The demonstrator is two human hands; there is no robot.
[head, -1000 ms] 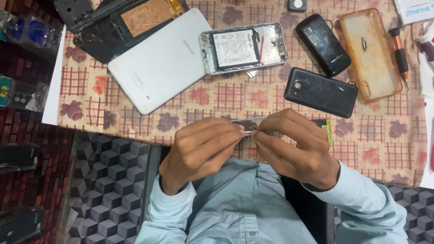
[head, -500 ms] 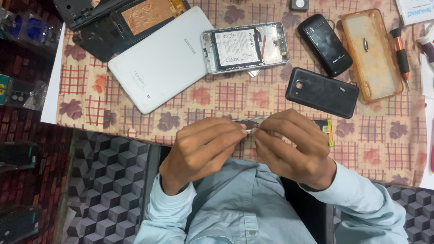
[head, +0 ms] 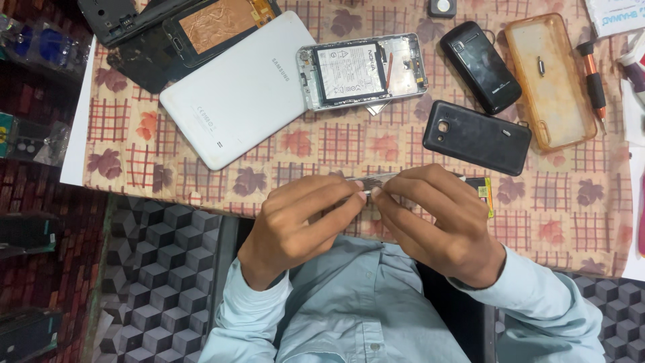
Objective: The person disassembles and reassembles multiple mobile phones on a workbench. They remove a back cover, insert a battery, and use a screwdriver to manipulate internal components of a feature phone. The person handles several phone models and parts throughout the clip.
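Little moved since prev frame: both hands hold same spot at tabletop (head: pixel 201 144) edge. Left hand (head: pixel 302 218) & right hand (head: pixel 437 222) curled, fingertips pinching a thin flat metal strip (head: pixel 373 180) between them, over patterned cloth. Beyond, near right: matte black phone (head: pixel 477 138). Farther: opened phone (head: pixel 363 70) w/ battery showing, smooth white tablet back (head: pixel 238 87), glossy rounded black phone (head: pixel 480 67), amber clear case (head: pixel 551 81).

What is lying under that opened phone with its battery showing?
Under the opened phone, a thin silvery plate pokes out at its lower edge, on the patterned tablecloth. How far it reaches beneath is hidden by the phone.
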